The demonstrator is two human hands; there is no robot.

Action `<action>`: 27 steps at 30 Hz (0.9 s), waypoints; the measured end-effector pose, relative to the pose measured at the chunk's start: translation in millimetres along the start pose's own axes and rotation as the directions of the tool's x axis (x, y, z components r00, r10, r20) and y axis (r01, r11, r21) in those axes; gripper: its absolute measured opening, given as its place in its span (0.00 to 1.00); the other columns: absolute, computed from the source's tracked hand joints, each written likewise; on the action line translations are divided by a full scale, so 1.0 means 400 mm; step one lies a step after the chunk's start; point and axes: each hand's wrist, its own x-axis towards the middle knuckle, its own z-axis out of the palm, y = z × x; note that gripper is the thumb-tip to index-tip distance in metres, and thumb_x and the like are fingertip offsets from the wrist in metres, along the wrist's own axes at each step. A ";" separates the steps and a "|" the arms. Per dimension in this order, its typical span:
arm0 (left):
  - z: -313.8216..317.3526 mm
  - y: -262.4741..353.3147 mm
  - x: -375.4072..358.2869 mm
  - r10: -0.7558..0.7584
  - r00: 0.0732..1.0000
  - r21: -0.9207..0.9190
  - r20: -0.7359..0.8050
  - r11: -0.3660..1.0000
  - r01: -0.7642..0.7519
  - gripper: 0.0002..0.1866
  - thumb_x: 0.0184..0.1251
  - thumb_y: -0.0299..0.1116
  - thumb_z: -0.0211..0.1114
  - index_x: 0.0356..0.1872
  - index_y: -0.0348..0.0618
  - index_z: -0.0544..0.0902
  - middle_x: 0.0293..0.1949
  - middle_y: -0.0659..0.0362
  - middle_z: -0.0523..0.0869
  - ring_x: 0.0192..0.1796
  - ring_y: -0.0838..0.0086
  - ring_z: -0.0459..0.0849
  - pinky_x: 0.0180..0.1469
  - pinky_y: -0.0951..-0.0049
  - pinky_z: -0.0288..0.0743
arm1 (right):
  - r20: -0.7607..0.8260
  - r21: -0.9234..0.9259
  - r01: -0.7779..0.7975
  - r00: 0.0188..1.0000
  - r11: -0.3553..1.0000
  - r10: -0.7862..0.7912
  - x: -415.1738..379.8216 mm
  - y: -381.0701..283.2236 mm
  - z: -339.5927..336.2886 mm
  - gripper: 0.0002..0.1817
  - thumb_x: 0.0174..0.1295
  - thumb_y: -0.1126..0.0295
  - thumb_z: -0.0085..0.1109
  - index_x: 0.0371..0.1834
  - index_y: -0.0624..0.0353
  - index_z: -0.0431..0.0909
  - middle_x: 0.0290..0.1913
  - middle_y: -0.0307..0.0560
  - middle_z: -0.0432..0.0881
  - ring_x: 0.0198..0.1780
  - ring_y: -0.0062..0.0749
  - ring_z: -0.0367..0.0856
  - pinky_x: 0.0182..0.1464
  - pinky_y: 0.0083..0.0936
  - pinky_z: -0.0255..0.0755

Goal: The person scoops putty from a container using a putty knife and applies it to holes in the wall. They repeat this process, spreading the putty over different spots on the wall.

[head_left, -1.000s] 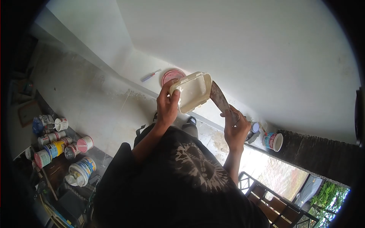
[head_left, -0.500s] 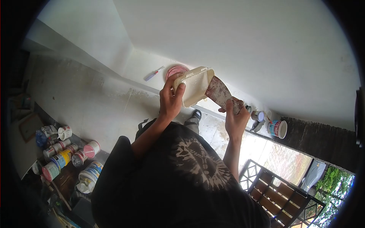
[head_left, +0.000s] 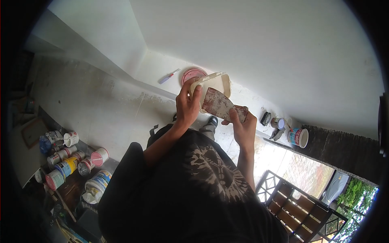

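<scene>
My left hand point(head_left: 189, 104) grips a cream plastic tub point(head_left: 224, 84) by its left side, thumb over the rim. The tub is tilted toward me, and pale filler coats its inside. In my right hand point(head_left: 242, 124) is a wide putty knife point(head_left: 218, 102), its blade smeared with brown and whitish residue. The blade overlaps the tub's near opening, its end close to my left thumb. Fingers and thumb of my right hand close around the knife near its handle end, which they mostly hide.
On the white ledge lie a screwdriver point(head_left: 169, 76) and a round pink lid point(head_left: 193, 75). Further right stand a small can point(head_left: 277, 123) and a paint bucket point(head_left: 298, 137). Several paint cans point(head_left: 67, 167) crowd the lower left. A slatted metal-framed piece point(head_left: 298, 206) stands lower right.
The putty knife has moved left, from the tub's right edge to across its opening. My right hand moved left with it; the tub shifted slightly right in view.
</scene>
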 end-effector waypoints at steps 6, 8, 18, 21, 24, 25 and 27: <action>0.003 -0.005 -0.005 -0.016 1.000 0.011 -0.025 1.000 0.016 0.20 0.74 0.45 0.56 0.56 0.40 0.76 0.44 0.53 0.84 0.39 0.74 0.83 0.37 0.74 0.77 | 0.035 0.137 -0.036 0.999 0.990 0.032 -0.003 0.011 0.001 0.17 0.68 0.66 0.58 0.43 0.76 0.77 0.30 0.51 0.85 0.28 0.29 0.84 0.35 0.23 0.76; 0.004 -0.004 -0.005 -0.011 0.999 0.013 -0.032 1.000 0.012 0.20 0.74 0.45 0.56 0.56 0.40 0.77 0.44 0.53 0.84 0.39 0.73 0.83 0.38 0.73 0.77 | 0.051 0.279 -0.138 0.990 0.950 0.128 -0.003 0.014 0.004 0.16 0.67 0.69 0.56 0.44 0.77 0.76 0.34 0.54 0.85 0.28 0.30 0.83 0.34 0.24 0.76; 0.003 -0.028 0.004 -0.032 0.998 -0.009 -0.051 0.999 0.032 0.20 0.76 0.44 0.54 0.55 0.38 0.77 0.45 0.51 0.83 0.45 0.71 0.81 0.47 0.72 0.75 | 0.116 0.704 -0.274 0.954 0.656 0.275 -0.004 0.065 -0.005 0.11 0.67 0.72 0.52 0.42 0.73 0.73 0.37 0.52 0.81 0.31 0.31 0.79 0.36 0.28 0.75; -0.008 -0.058 0.008 -0.118 0.993 -0.119 -0.027 0.986 0.114 0.21 0.77 0.45 0.50 0.54 0.35 0.76 0.45 0.52 0.82 0.48 0.71 0.79 0.52 0.72 0.72 | 0.103 0.779 -0.233 0.964 0.582 0.246 -0.007 0.060 -0.017 0.09 0.66 0.73 0.52 0.42 0.70 0.72 0.37 0.50 0.80 0.32 0.32 0.79 0.37 0.29 0.76; -0.017 -0.091 0.008 -0.175 0.983 -0.158 0.046 0.971 0.180 0.24 0.79 0.48 0.46 0.52 0.33 0.76 0.44 0.53 0.81 0.47 0.72 0.77 0.53 0.72 0.70 | 0.043 0.852 -0.161 0.969 0.497 0.241 -0.009 0.052 -0.033 0.08 0.65 0.72 0.54 0.43 0.65 0.72 0.36 0.47 0.80 0.32 0.33 0.80 0.38 0.28 0.76; -0.020 -0.114 0.003 -0.261 0.964 -0.214 0.051 0.940 0.266 0.24 0.79 0.48 0.46 0.51 0.33 0.76 0.45 0.53 0.81 0.48 0.72 0.77 0.54 0.71 0.69 | 0.039 0.875 -0.156 0.966 0.458 0.255 -0.010 0.050 -0.038 0.09 0.66 0.71 0.54 0.45 0.65 0.73 0.37 0.49 0.81 0.33 0.34 0.81 0.40 0.30 0.78; -0.028 -0.133 -0.010 -0.327 0.941 -0.260 0.091 0.904 0.339 0.24 0.79 0.48 0.46 0.51 0.33 0.76 0.45 0.53 0.80 0.48 0.71 0.77 0.54 0.71 0.69 | 0.046 0.916 -0.151 0.959 0.371 0.279 -0.032 0.070 -0.050 0.12 0.64 0.70 0.56 0.48 0.64 0.73 0.39 0.48 0.82 0.35 0.36 0.84 0.43 0.33 0.82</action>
